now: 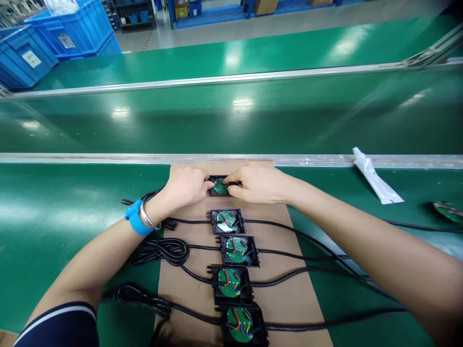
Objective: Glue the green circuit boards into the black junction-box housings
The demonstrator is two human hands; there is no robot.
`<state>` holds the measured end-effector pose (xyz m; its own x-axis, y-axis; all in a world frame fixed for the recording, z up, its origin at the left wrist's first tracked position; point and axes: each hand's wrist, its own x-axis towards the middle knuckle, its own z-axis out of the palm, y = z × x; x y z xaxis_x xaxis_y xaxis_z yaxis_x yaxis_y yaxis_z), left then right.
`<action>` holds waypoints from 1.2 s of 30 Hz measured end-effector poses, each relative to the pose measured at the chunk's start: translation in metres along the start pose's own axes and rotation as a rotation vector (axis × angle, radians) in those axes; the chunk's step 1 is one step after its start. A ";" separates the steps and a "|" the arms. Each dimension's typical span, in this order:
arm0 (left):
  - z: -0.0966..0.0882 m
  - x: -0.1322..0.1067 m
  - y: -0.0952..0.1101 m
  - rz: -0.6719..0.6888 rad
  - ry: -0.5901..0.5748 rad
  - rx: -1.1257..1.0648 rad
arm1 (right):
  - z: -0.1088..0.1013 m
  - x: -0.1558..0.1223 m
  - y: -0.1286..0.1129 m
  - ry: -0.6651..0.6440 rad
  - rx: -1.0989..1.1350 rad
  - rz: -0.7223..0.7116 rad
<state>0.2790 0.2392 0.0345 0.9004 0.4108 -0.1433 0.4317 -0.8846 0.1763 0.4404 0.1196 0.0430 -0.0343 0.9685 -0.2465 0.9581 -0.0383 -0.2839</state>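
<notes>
At the far end of a cardboard sheet (pixel 195 308), both my hands are on a small black plastic housing (pixel 219 194) with a round green circuit board (pixel 219 185) in it. My left hand (pixel 188 187) is closed at its left edge, thumb against the housing; what its fingers hold is hidden. My right hand (pixel 258 183) reaches in from the right, index finger touching the board and thumb at the right edge, fingers bent in a pinch. Nearer me, several like housings (pixel 228 221) lie open in a column, with boards, coloured wires and black cables.
Coiled black cables (pixel 171 251) lie left of the cardboard, and more cables (pixel 300 270) run right under my right arm. A white tube (pixel 376 177) and a loose circuit board (pixel 448 211) lie on the green surface at right. Blue crates (pixel 72 31) stand far left, behind metal rails.
</notes>
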 end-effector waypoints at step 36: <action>-0.009 -0.005 -0.003 -0.096 -0.436 -0.367 | 0.030 -0.017 -0.013 0.042 0.145 0.063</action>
<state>0.2734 0.2418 0.0430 0.7843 0.2874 -0.5498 0.5708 -0.6814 0.4580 0.4204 0.0968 0.0232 0.0397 0.9725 -0.2295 0.9066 -0.1316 -0.4010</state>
